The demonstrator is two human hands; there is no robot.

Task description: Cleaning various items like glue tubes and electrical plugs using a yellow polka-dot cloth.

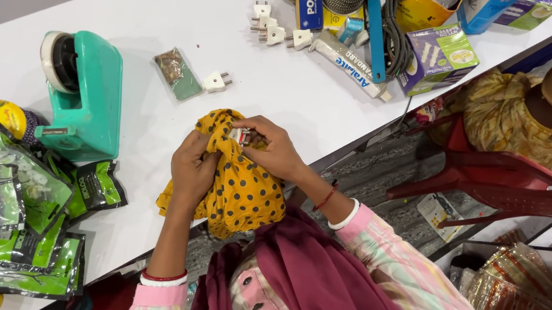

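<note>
At the centre of the frame both hands work a yellow cloth with black dots (242,190) at the near edge of the white tabletop (189,6). The left hand (192,168) has its fingers curled tight round a bunched fold on the cloth's left side. The right hand (275,149) pinches closed over the top of the cloth, where a small white plug (240,135) shows between the fingertips, half buried in the folds. The cloth sits partly on the tabletop edge and partly hanging toward the lap.

As far as the picture shows, the plug is only partly covered by the cloth: its white body is still in sight, and the rest of the cloth hangs loose and gathered rather than neatly wrapped or laid flat. Whether it is going in or coming out I cannot tell.

One loose white plug (215,82) lies above the hands beside a small clear packet (177,73), and a cluster of white plugs (276,29) lies higher up, untouched. A teal tape dispenser (83,95) stands at left, with green foil packets (2,210) piled at lower left.
</note>
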